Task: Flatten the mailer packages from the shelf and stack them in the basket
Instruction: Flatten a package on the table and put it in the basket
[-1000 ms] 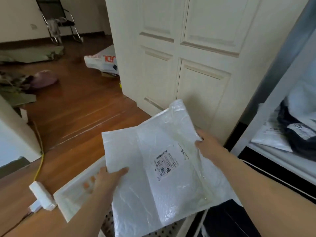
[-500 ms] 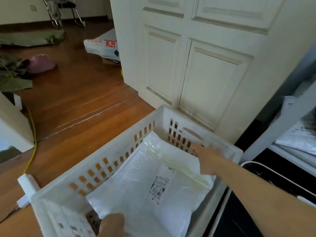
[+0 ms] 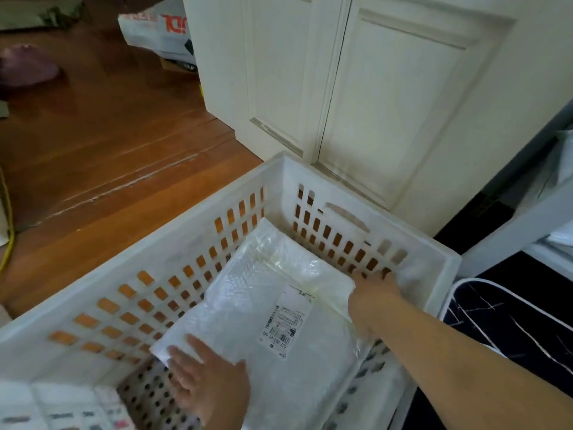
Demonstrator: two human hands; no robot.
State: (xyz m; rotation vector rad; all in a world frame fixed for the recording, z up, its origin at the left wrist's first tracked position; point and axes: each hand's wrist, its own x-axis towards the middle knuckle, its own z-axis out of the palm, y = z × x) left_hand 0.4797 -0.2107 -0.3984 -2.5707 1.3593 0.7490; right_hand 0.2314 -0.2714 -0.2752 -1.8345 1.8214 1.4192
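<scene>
A white bubble mailer with a barcode label lies flat on the floor of the white slotted basket. My left hand presses on the mailer's near left corner with its fingers spread. My right hand sits at the mailer's far right edge, close to the basket wall. Its fingers are curled over that edge and its thumb is tucked under the plastic. More white mailers show on the shelf at the right, mostly cut off by the frame.
Another labelled white package lies over the basket's near left corner. The basket stands on a wooden floor in front of cream cabinet doors. A grey shelf post and a black marbled surface lie to the right. A yellow cable runs at left.
The mailer went from being held up in both hands down into the basket. My left hand has moved onto its near corner and the right hand stays at its right edge.
</scene>
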